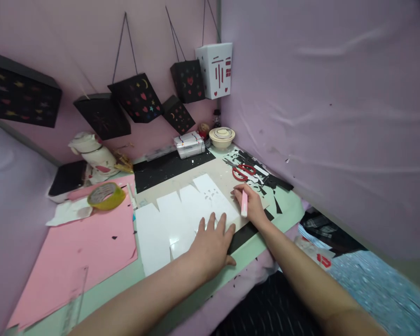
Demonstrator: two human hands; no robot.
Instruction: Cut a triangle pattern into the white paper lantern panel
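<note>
A white sheet of card with slits along its edges and small cut-out shapes near its right part lies on a beige board. My left hand rests flat on the near part of the sheet, fingers spread. In my right hand is a pink utility knife with a white end, held at the sheet's right edge. Its blade is hidden by the fingers. Red-handled scissors lie just beyond the right hand, beside black and white paper scraps.
Pink sheets cover the table's left, bearing a yellow tape roll and a clear ruler. A kettle, a tissue pack and a cream bowl stand behind. Black paper lanterns and a white lantern hang above.
</note>
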